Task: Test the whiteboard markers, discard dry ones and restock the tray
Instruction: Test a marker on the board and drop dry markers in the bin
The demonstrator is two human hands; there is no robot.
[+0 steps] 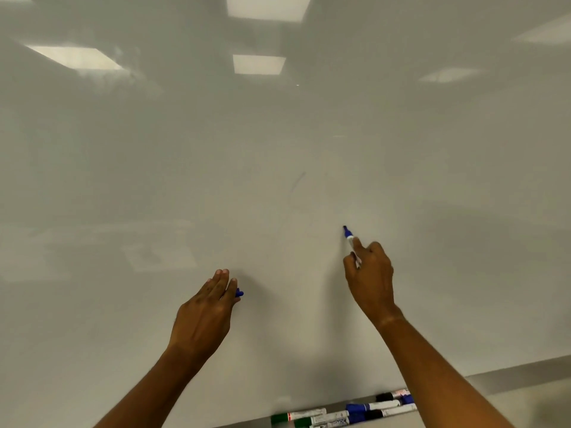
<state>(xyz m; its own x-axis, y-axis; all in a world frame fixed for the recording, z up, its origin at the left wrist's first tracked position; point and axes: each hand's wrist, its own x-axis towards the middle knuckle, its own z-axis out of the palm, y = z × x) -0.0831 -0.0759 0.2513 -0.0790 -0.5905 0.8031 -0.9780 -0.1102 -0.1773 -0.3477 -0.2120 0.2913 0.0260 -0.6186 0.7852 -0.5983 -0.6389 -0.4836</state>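
Observation:
My right hand (pixel 370 279) pinches an uncapped blue marker (pixel 348 233), its tip pointing up at the whiteboard (pixel 278 180). My left hand (pixel 205 310) is raised near the board and holds the blue cap (pixel 239 293), which peeks out beside the fingers. A faint thin stroke (pixel 297 182) shows on the board above the marker. Several markers, green (pixel 281 417), blue (pixel 358 407) and black (pixel 384 396), lie in the tray (pixel 336 406) along the board's bottom edge.
The whiteboard fills nearly the whole view and mirrors ceiling lights (pixel 259 63). A grey wall strip (pixel 525 378) runs below the board at the lower right.

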